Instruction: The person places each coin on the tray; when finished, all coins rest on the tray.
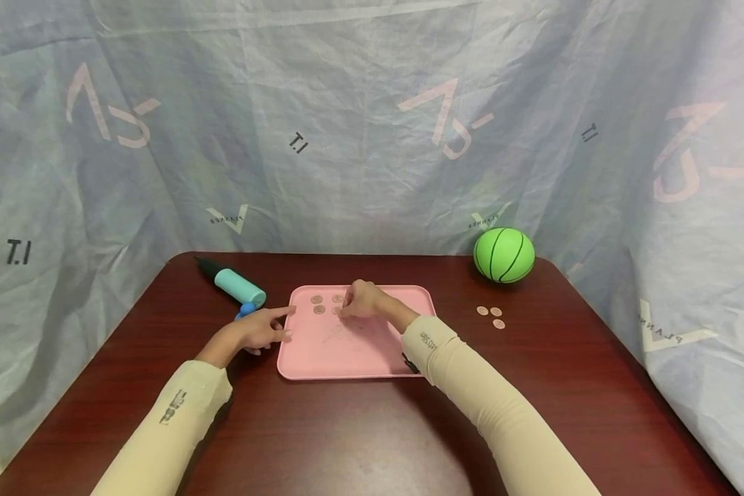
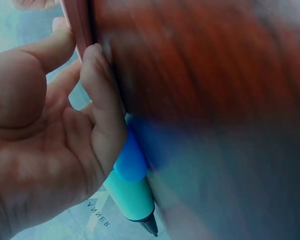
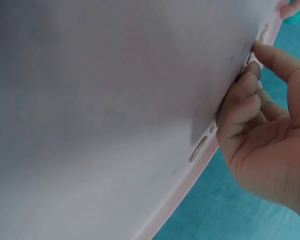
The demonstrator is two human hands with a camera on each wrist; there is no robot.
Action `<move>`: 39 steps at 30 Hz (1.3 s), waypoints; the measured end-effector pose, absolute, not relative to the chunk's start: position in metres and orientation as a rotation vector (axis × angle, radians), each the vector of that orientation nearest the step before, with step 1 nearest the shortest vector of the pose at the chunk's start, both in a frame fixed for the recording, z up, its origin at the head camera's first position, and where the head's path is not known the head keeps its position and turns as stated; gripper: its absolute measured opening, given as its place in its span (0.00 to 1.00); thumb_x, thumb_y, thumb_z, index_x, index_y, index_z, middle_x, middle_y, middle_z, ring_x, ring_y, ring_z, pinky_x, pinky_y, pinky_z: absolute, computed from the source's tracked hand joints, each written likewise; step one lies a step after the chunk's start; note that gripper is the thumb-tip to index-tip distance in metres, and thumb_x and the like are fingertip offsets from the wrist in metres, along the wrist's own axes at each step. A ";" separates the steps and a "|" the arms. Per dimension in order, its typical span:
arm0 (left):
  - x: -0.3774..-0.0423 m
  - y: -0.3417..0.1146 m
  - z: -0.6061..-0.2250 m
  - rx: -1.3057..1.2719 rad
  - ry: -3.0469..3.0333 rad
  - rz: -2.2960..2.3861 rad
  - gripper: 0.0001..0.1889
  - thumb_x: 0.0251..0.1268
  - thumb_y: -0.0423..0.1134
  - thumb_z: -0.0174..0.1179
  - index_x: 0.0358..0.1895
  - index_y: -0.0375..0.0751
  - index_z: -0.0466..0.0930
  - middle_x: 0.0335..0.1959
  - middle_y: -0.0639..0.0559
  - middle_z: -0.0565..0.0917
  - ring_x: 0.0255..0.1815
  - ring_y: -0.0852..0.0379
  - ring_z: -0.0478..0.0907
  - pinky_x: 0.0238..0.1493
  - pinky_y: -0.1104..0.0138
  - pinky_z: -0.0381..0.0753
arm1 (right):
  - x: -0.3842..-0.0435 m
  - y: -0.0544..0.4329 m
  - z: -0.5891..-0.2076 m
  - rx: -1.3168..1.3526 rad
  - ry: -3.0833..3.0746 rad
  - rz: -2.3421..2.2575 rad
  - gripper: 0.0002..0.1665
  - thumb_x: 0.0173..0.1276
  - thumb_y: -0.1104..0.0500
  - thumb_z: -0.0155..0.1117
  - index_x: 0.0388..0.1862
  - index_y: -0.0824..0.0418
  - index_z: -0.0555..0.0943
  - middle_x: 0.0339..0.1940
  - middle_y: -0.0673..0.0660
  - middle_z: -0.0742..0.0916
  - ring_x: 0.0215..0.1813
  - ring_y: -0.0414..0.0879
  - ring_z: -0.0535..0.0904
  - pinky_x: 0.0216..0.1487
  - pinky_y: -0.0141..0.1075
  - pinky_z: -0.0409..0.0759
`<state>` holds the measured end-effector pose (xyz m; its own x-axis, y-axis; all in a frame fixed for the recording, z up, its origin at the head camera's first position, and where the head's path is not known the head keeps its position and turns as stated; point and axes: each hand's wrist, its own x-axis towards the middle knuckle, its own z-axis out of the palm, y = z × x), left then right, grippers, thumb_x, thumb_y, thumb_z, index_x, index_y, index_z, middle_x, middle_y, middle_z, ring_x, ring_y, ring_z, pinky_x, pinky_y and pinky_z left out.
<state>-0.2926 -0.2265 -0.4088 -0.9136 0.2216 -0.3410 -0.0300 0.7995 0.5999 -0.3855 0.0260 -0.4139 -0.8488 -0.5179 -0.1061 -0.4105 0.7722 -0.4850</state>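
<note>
A pink tray (image 1: 341, 355) lies on the dark wooden table. Several coins (image 1: 317, 300) sit toward its upper left, set out in rows. My right hand (image 1: 366, 302) reaches over the tray with its fingertips down on a coin (image 1: 337, 311), pinched between thumb and finger; in the right wrist view another coin (image 3: 198, 149) lies beside the curled fingers. At the tray's left edge, my left hand (image 1: 263, 329) touches the rim with an outstretched index finger and the thumb. The left wrist view shows fingertips against the tray's side (image 2: 79, 30). My right hand may cover other coins.
Three more coins (image 1: 495, 311) lie on the table right of the tray. Behind them sits a green ball (image 1: 504, 255) with black lines. A turquoise cylinder (image 1: 240, 286) with a black tapered end and blue knob (image 1: 247, 308) lies behind my left hand. Grey cloth (image 1: 359, 172) hangs around the table.
</note>
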 end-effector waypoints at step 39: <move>-0.292 -0.225 -0.407 0.167 2.579 0.872 0.36 0.71 0.44 0.61 0.78 0.44 0.56 0.46 0.44 0.74 0.32 0.52 0.74 0.29 0.61 0.81 | -0.370 0.289 -0.397 -0.586 2.859 -0.609 0.13 0.61 0.60 0.72 0.40 0.68 0.84 0.26 0.53 0.86 0.24 0.42 0.79 0.30 0.38 0.78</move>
<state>-0.2916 -0.2251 -0.4071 -0.9083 0.2397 -0.3428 -0.0175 0.7971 0.6036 -0.3697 0.2888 -0.3970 -0.9104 -0.4071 -0.0737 -0.3417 0.8403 -0.4209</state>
